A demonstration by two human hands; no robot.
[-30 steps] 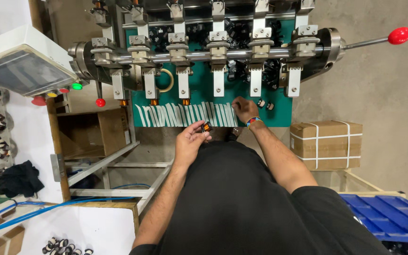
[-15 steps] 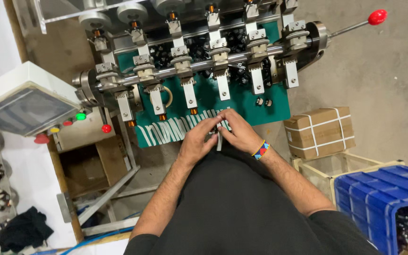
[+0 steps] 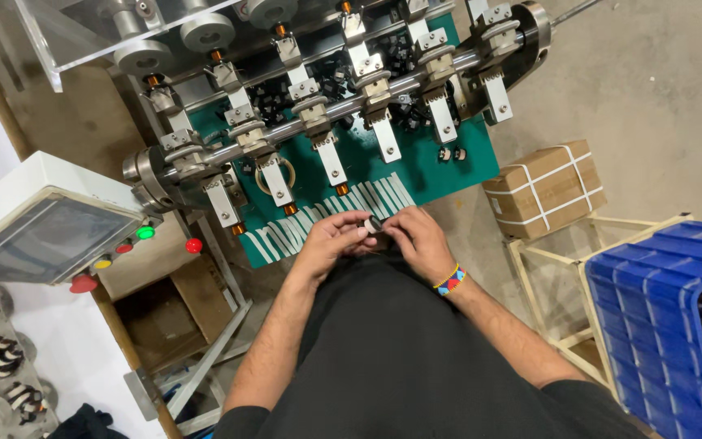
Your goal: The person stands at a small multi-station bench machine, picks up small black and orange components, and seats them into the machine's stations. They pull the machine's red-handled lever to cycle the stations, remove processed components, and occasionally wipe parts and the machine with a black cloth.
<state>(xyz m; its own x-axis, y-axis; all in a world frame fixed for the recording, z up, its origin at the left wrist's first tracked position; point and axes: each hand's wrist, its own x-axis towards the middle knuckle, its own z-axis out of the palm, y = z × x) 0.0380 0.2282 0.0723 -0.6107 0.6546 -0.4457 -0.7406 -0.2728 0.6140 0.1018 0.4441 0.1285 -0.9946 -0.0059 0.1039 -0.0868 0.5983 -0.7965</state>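
Concrete floor fills the upper right of the frame, with a green-plated winding machine across the top centre. At mid-frame I see my left hand and right hand meeting just below the machine's white slots, fingertips pinched together on one small dark part held between them. A strapped cardboard box sits at right, a blue crate lower right, a control box at left.

Clamp arms hang low over the green plate, blocking reach from above. Only its white-striped front edge is open. Control box crowds the left; cardboard box sits right.
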